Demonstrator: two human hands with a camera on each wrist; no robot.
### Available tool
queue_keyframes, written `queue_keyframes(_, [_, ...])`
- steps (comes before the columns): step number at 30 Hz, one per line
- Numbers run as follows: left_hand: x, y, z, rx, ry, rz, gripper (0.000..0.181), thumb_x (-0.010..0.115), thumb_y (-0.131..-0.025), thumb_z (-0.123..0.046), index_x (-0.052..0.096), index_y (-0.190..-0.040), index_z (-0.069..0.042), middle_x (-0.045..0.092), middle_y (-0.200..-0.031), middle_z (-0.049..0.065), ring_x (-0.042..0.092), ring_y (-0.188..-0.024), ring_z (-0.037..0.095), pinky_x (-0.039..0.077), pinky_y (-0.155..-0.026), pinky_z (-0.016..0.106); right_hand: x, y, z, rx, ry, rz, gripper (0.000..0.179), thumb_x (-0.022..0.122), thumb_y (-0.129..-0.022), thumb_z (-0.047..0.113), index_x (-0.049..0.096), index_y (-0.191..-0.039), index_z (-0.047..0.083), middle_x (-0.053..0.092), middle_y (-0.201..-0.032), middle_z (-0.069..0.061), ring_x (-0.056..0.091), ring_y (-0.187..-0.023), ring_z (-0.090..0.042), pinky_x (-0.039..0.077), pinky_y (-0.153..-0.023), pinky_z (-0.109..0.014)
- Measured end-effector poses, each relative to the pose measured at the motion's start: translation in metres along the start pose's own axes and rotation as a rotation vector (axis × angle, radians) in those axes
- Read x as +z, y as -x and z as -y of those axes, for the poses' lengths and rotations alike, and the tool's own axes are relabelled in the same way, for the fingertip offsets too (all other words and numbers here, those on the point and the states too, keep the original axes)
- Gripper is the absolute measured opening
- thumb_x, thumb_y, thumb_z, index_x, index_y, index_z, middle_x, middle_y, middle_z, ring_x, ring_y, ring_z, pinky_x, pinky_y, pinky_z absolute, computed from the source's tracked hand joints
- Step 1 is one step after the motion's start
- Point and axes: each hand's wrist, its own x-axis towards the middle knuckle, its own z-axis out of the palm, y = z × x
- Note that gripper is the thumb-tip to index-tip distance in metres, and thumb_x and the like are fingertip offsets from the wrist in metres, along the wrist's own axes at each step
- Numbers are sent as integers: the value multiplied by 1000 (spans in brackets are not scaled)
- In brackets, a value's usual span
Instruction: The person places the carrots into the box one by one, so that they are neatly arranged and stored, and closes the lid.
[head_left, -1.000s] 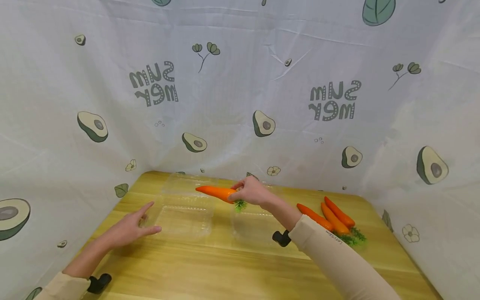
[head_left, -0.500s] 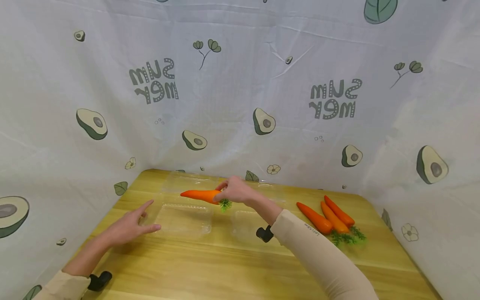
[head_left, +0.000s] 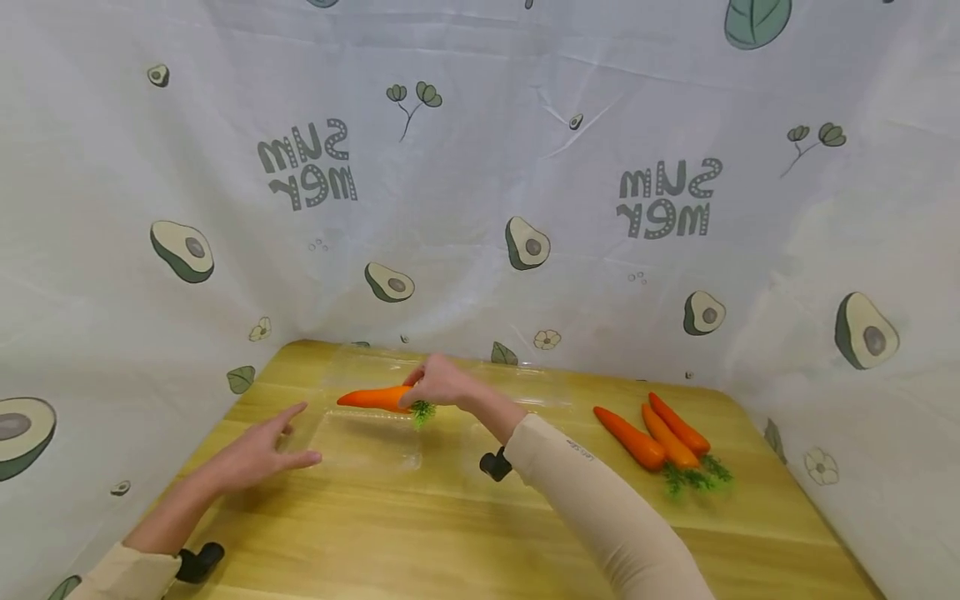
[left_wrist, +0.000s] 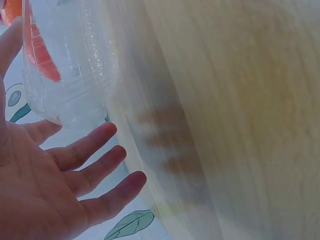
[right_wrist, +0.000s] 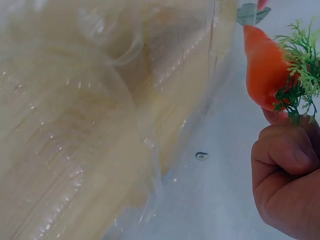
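Observation:
My right hand (head_left: 442,385) pinches an orange carrot (head_left: 371,398) near its leafy green top, holding it level above the left clear plastic container (head_left: 360,454), its tip to the left. In the right wrist view the carrot (right_wrist: 265,70) shows its thick end and green leaves, with curled fingers below. My left hand (head_left: 251,454) is at the left side of that container, fingers and thumb spread, holding nothing. In the left wrist view its fingers (left_wrist: 102,165) lie close to the container's (left_wrist: 70,95) wall; whether they touch it I cannot tell.
A second clear container (head_left: 472,475) stands to the right, partly behind the right forearm. Farther right, 3 carrots (head_left: 637,437) lie side by side on the wooden table (head_left: 420,550). A white printed curtain (head_left: 450,183) hangs around the back and sides.
My right hand has carried the carrot leftward, from between the two containers to above the left one, and slightly lower. The left hand has stayed in place.

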Motion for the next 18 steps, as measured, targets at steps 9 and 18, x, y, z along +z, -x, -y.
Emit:
queue_keyframes(9, [1,0,1,16,7,2,97,70,-92,-46,20,-157,4,49,-137,41,52,-125,54,46,-94,65,16,-13,5,-39,114,48,28,83,-81,21,80,-104,7,76,-98,-2,60,-80,-13,49,-70,-23])
queue_keyframes(18, [3,1,0,39,6,-18,96,70,-92,-47,22,-157,5,48,-140,40,51,-126,53,44,-97,67,31,-21,9,-21,293,40,26,84,-80,24,82,-101,8,78,-93,0,64,-74,-10,50,-67,-20])
